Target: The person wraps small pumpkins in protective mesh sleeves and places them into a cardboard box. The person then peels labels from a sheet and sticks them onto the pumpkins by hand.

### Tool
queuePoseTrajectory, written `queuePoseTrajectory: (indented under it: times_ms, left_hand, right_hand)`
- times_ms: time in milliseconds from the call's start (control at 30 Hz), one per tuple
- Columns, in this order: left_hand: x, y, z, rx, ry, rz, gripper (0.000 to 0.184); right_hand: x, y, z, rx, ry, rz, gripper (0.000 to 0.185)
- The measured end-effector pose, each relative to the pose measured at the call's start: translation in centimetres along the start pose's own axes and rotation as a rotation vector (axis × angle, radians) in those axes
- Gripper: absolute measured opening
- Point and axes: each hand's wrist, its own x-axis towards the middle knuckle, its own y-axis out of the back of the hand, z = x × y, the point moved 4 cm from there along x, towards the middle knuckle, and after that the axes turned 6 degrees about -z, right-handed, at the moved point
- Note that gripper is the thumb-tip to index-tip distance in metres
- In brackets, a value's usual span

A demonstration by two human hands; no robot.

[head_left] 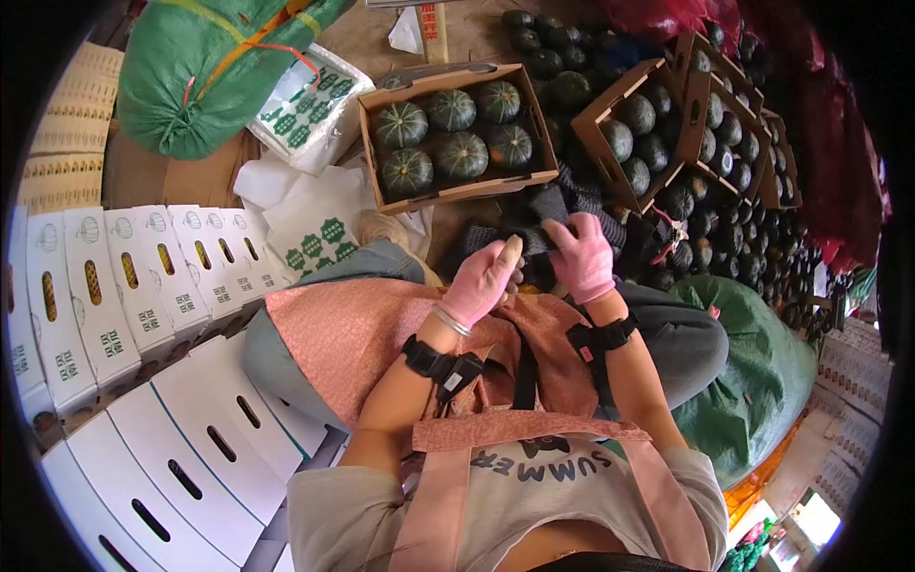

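My left hand wears a pink glove with worn, greyish fingertips. Its thumb is raised and its fingers curl inward at the edge of a dark grey, ribbed, net-like material. Opposite it, my right hand, gloved the same way, has bent fingers closed against that material. Whatever lies between the fingers is too dark to make out. Just beyond both hands stands an open cardboard box with two rows of dark green pumpkins.
More boxes of pumpkins stand right of a loose pumpkin pile. White cartons line the left side. Green sacks sit far left and near right. Printed white sheets lie beside the box.
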Motion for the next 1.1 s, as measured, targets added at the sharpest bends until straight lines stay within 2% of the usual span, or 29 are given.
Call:
queuePoseTrajectory:
  times_ms: [67,133,200,233,267,300,333,400,433,467,533,600,667,700,733,767,800,833,867,900,933,967,1033,1067,1100]
  left_hand:
    - [0.4,-0.2,0.0,0.057,-0.131,0.115,0.034]
    - [0.1,-0.1,0.8,0.064,-0.168,0.138,0.031]
    - [-0.8,0.3,1.5,0.048,-0.17,0.18,0.03]
    - [-1.1,0.9,1.8,0.156,-0.195,0.124,0.026]
    - [-1.3,0.8,1.9,0.169,-0.299,0.129,0.025]
    - [-1.6,0.6,1.9,0.184,-0.403,0.133,0.023]
    - [-2.0,0.4,2.0,0.201,-0.505,0.136,0.022]
    - [-3.5,1.1,2.2,0.399,-0.457,0.155,0.017]
    - [-4.6,1.1,2.7,0.518,-0.457,0.199,0.018]
    - [-5.6,0.8,3.3,0.635,-0.454,0.244,0.019]
    - [-6.7,0.8,5.0,0.594,-0.505,0.439,0.02]
    - [-7.2,1.4,6.9,0.863,-0.583,0.527,0.02]
    - [-7.9,-0.2,9.1,0.391,-0.388,0.23,0.025]
    - [-8.0,0.2,8.6,-0.185,-0.32,0.155,0.023]
    - [-8.1,0.2,9.2,-0.155,-0.302,0.123,0.025]
    - [-8.3,0.2,10.0,-0.125,-0.281,0.093,0.026]
    - [-9.2,-1.1,11.4,-0.172,-0.246,-0.004,0.035]
    - [-10.3,-2.4,12.8,-0.214,-0.205,-0.098,0.049]
    - [-11.0,-1.3,13.1,-0.149,-0.177,-0.119,0.046]
    - [-11.3,-1.5,13.6,-0.041,-0.22,-0.11,0.043]
    - [-11.6,-1.8,14.3,0.068,-0.261,-0.102,0.041]
    - [-11.5,-2.0,15.1,0.179,-0.327,-0.14,0.039]
    - [-10.6,-2.4,16.7,0.399,-0.465,-0.221,0.036]
    - [-10.2,-2.1,17.5,0.496,-0.481,-0.19,0.035]
    - [-9.8,-1.5,18.5,0.595,-0.495,-0.162,0.034]
  right_hand:
    - [0.3,0.1,-1.7,0.1,0.104,0.035,0.032]
    - [0.1,0.3,-2.7,0.172,0.174,0.087,0.023]
    - [-0.5,0.4,-3.2,0.177,0.153,0.121,0.022]
    - [-0.6,0.4,-3.6,0.288,0.194,0.075,0.025]
    - [-0.7,0.5,-4.0,0.398,0.237,0.027,0.03]
    - [-0.6,1.5,-4.6,0.57,0.247,0.012,0.043]
    - [-1.0,0.6,-4.4,0.811,0.163,-0.125,0.055]
    - [-1.4,-2.3,-4.7,1.526,-0.089,-0.093,0.052]
    - [-1.0,-0.5,-5.2,1.283,-0.161,-0.13,0.041]
    - [-0.6,0.5,-5.5,1.193,-0.112,-0.036,0.038]
    - [0.1,2.3,-6.3,1.001,-0.023,0.153,0.035]
    - [0.7,3.6,-7.2,1.039,-0.077,0.231,0.037]
    - [1.4,5.0,-7.5,0.995,-0.066,0.365,0.039]
    - [1.7,5.5,-7.2,1.008,0.008,0.363,0.036]
    - [2.1,4.5,-6.4,1.059,0.083,0.219,0.031]
    - [2.6,2.8,-5.5,1.571,-0.003,-0.058,0.031]
    - [2.5,1.7,-5.6,2.06,-0.099,-0.38,0.031]
    - [2.5,4.1,-5.8,1.585,0.411,-0.187,0.032]
    - [1.9,6.3,-5.7,1.142,0.743,0.186,0.033]
    - [1.6,5.0,-6.1,1.637,0.554,-0.058,0.031]
    - [1.5,5.5,-7.1,2.076,0.454,-0.392,0.031]
    - [1.3,6.0,-8.0,2.503,0.187,-0.687,0.031]
    - [2.2,5.7,-8.8,2.285,0.334,-0.549,0.032]
    - [3.0,6.0,-9.3,2.155,0.434,-0.455,0.033]
    - [3.3,5.7,-9.9,2.171,0.29,-0.437,0.03]
